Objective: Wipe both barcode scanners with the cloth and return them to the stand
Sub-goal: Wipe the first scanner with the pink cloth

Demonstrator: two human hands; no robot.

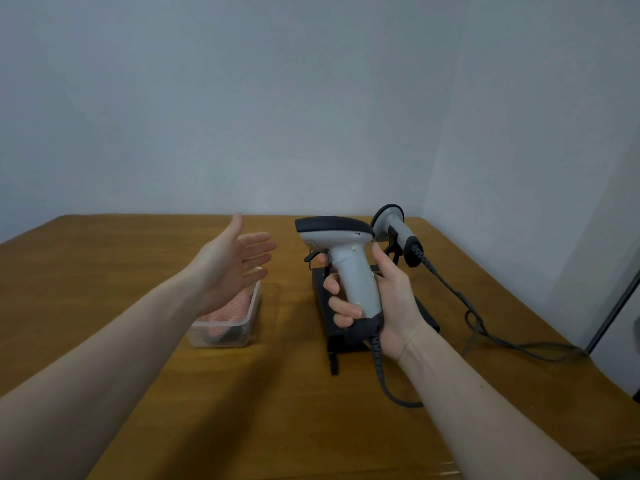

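My right hand (384,299) grips the handle of a grey and black barcode scanner (341,245), held upright above the black stand (427,322), its head pointing left. A second grey scanner (393,223) rests on the stand behind it, its cord trailing right. My left hand (235,261) hovers with straight fingers, palm facing right, above a clear plastic box (228,332) that holds a pink cloth (232,308). The left hand holds nothing and covers part of the box.
The brown wooden table (138,271) stands in a corner, walls close behind and to the right. Dark cables (491,336) run from both scanners across the table's right side. Part of a grey object shows at the right edge.
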